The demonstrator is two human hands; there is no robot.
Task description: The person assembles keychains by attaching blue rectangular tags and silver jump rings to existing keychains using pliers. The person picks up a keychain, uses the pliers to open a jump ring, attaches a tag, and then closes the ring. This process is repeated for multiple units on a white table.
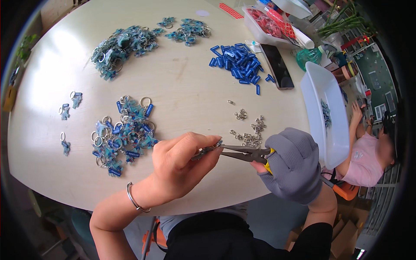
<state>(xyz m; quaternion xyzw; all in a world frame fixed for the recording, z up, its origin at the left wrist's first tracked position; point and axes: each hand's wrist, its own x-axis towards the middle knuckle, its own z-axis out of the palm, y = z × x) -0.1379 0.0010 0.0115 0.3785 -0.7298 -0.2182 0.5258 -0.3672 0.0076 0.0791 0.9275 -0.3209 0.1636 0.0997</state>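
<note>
My left hand (184,162), bare and with a silver bracelet at the wrist, is closed in a pinch on a small keychain (207,151), mostly hidden by the fingers. My right hand (292,164), in a grey glove with a bare fingertip showing, grips long-nose pliers (256,154) with yellow handles. The tips of the pliers meet the keychain at my left fingertips. Just beyond the pliers lie small silver metal clasps (250,139) in loose clusters. Left of my left hand is a pile of teal keychains (125,134) with rings and blue tags.
Farther off are a heap of teal charms with rings (123,47), a pile of blue tags (238,63) and a phone (277,67). A white bin (310,95) stands at the right, beside a red-filled tub (264,26). A person in pink (364,158) sits beyond.
</note>
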